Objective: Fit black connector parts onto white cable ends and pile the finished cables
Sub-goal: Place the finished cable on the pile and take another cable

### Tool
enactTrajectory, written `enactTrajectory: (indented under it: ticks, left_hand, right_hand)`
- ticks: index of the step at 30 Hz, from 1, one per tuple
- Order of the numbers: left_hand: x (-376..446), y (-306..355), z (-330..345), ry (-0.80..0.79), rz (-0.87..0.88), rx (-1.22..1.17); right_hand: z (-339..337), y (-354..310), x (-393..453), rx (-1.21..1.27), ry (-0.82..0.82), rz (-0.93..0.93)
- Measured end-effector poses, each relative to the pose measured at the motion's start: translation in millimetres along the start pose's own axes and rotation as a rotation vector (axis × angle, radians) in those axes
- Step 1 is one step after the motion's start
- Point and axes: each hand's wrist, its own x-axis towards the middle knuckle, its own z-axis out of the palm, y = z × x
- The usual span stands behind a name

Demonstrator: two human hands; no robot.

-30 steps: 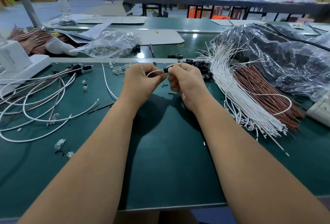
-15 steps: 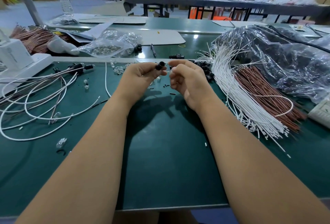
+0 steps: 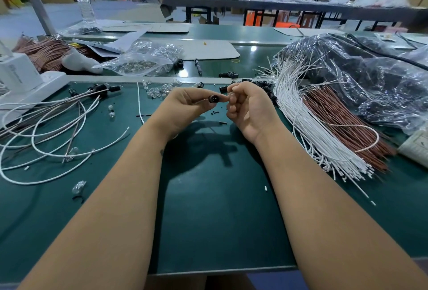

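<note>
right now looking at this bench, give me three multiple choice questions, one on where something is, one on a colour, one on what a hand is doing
1. Where does the big bundle of white cables lie?
A. to the right of the hands
B. to the left of the hands
C. on the far table

2. What colour is the mat under the arms?
A. red
B. dark green
C. yellow

3. What is the left hand doing?
A. lying flat on the mat
B. pinching a black connector
C. gripping the water bottle

Answers:
1. A, the bundle fans out beside the right hand.
2. B, the bare mat between the arms is dark green.
3. B, the black connector sits between its thumb and fingertips, raised off the mat.
</note>
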Motion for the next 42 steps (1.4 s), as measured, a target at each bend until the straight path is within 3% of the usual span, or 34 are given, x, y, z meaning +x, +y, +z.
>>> enactTrajectory:
  ticks: [15,22,29,42]
  left_hand:
    - [0.3,-3.9,-1.1,-0.076,-0.053,-0.131]
    - [5.2,-6.1,-3.2,0.030,-0.228,0.028]
    - [3.7,-9.7,-5.4,0.072,-0.167,0.213]
    - [-0.7,-2.6,-5.2,0.034,-0.152,0.245]
  right_hand:
    - [-1.9,2.1,1.1,-0.015,-0.075,-0.054]
    - [-1.3,2.1,2.4,0.076,-0.063,-0.074]
    - [0.6,3.6,1.3,-0.158,-0.021,-0.122]
    - [-1.2,3.8,3.8,-0.201,0.034,-0.147]
